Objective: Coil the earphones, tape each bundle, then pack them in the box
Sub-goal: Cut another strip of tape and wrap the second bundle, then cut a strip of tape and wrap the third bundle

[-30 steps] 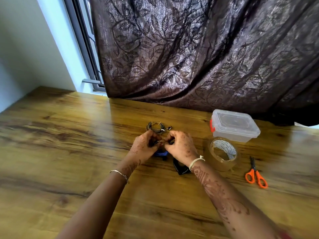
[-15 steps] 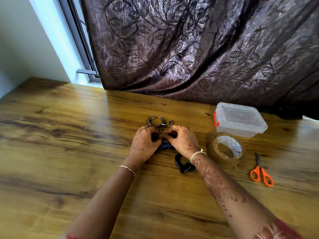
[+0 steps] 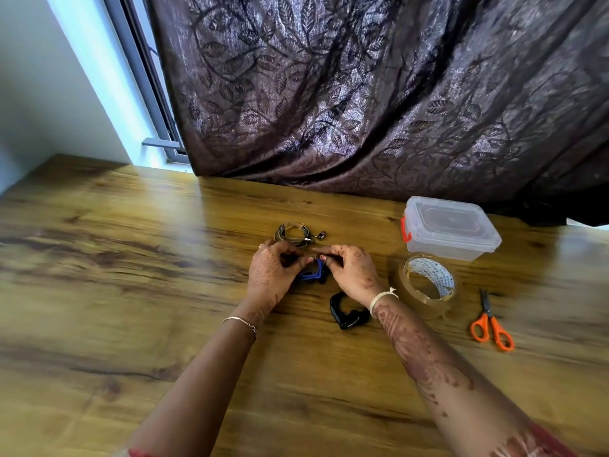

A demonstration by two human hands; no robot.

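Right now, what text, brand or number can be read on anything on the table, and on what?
No text is readable.
Tape roll: blue print on its inner core, too blurred to read.
Black earphone bundle: small pale marking, too small to read.
Box and scissors: no print visible.

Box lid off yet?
No, the clear lid sits shut on the box, behind the tape roll.
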